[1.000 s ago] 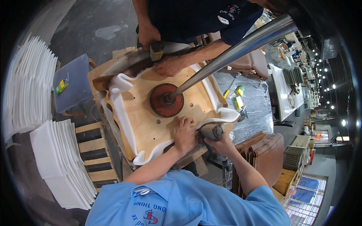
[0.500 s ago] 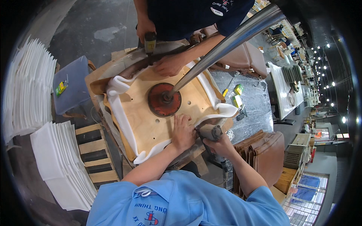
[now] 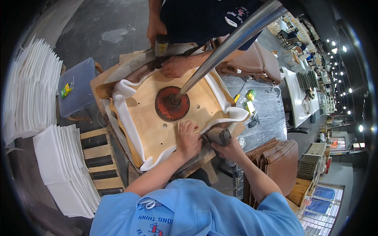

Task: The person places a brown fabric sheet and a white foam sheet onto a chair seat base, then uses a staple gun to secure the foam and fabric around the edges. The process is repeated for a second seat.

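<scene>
A plywood seat panel lies flat, with white foam padding and brown covering folded up around its edges. On its near edge rests my left hand, fingers stretched over the wood and holding nothing that shows. My right hand is wrapped around a staple gun, whose nose points at the near edge beside my left hand. A round red press plate on a slanting metal rod bears on the panel's middle. The covering under my left palm is hidden.
Across the panel, a co-worker's hand presses the far edge; the other holds a staple gun. White foam sheets are stacked left, near a blue seat. Brown covers and a plastic-wrapped table are at right.
My left hand has shifted slightly left and nearer along the edge. The staple gun in my right hand has moved slightly, staying at the near edge. The co-worker's staple gun has moved slightly right.
</scene>
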`<state>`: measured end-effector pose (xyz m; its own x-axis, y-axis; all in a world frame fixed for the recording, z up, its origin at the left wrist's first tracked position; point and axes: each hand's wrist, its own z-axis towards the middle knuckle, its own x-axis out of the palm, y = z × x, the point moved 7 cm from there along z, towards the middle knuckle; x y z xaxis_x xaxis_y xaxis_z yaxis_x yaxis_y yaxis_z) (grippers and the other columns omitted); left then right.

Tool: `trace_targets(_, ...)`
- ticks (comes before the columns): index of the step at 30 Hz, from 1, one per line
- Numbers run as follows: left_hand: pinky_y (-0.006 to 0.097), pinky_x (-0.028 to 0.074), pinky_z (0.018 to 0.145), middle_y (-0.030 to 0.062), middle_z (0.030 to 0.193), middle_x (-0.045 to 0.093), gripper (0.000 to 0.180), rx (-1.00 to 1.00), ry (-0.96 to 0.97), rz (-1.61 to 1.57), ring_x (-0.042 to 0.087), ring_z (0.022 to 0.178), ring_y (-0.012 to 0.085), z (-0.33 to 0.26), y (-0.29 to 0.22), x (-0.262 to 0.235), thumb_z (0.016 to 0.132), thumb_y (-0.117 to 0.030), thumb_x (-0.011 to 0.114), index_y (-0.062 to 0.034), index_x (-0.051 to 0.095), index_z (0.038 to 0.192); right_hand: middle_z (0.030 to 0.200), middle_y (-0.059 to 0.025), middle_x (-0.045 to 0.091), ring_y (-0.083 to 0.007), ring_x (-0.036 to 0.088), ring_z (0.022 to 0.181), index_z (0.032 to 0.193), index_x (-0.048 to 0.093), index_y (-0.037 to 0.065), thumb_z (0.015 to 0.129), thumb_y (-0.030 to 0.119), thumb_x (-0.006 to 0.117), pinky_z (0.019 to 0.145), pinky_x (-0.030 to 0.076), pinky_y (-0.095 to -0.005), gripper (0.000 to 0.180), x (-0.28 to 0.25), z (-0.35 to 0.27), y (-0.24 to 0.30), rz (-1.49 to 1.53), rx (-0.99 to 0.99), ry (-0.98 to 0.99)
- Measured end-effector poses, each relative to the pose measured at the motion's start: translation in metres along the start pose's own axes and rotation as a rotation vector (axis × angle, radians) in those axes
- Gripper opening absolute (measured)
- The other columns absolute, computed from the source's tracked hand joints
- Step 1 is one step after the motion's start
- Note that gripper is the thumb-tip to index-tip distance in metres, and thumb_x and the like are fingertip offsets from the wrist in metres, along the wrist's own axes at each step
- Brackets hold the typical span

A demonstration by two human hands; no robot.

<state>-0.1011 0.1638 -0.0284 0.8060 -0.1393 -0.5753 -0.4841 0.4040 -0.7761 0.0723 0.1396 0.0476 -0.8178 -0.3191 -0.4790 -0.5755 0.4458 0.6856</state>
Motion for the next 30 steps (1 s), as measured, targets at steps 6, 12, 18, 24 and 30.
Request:
trace_targets(6, 0.066, 0.027, 0.126, 0.0226, 0.132, 0.060, 0.017, -0.002, -0.043, -0.036, 0.051, 0.137, 0.0452, 0.003, 0.000, 0.001, 0.078, -0.015, 0.083, -0.0009, 0.075, 0.082, 0.093, -0.0066, 0.076, -0.0139, 0.068, 0.067, 0.141, 0.069, 0.004, 0.094, 0.019, 0.085, 0.064, 0.058, -0.0343, 0.052, 0.011, -0.010, -0.011, 0.019, 0.090, 0.012)
trace_targets(12, 0.066, 0.026, 0.126, 0.0230, 0.133, 0.060, 0.018, 0.023, -0.020, -0.057, 0.050, 0.138, 0.0462, -0.001, -0.001, -0.008, 0.079, -0.015, 0.083, 0.0006, 0.074, 0.082, 0.100, -0.0079, 0.079, -0.0146, 0.071, 0.075, 0.140, 0.067, -0.002, 0.094, 0.017, 0.087, 0.071, 0.061, -0.0366, 0.054, 0.013, -0.002, 0.007, -0.047, -0.028, -0.052)
trace_targets(18, 0.065, 0.026, 0.126, 0.0230, 0.131, 0.059, 0.017, -0.019, -0.001, -0.054, 0.049, 0.135, 0.0464, -0.009, 0.001, -0.013, 0.078, -0.012, 0.083, -0.0002, 0.072, 0.082, 0.091, -0.0065, 0.077, -0.0145, 0.068, 0.067, 0.142, 0.066, 0.000, 0.096, 0.015, 0.084, 0.062, 0.058, -0.0345, 0.052, 0.015, -0.005, -0.001, -0.036, 0.105, 0.010)
trace_targets(24, 0.064, 0.026, 0.125, 0.0217, 0.129, 0.059, 0.016, -0.019, -0.042, -0.124, 0.049, 0.134, 0.0445, -0.006, 0.005, -0.010, 0.077, -0.010, 0.082, -0.0012, 0.068, 0.078, 0.091, -0.0061, 0.074, -0.0151, 0.068, 0.068, 0.144, 0.065, 0.002, 0.095, 0.018, 0.085, 0.063, 0.058, -0.0338, 0.056, 0.026, -0.014, -0.008, 0.053, 0.100, 0.030)
trace_targets(30, 0.064, 0.026, 0.125, 0.0199, 0.127, 0.058, 0.020, 0.005, -0.003, -0.068, 0.051, 0.132, 0.0415, -0.004, 0.004, -0.017, 0.075, -0.012, 0.086, -0.0031, 0.069, 0.079, 0.100, -0.0089, 0.077, -0.0166, 0.072, 0.077, 0.136, 0.070, 0.001, 0.094, 0.020, 0.086, 0.070, 0.059, -0.0348, 0.048, 0.024, -0.007, 0.000, -0.079, -0.021, -0.055)
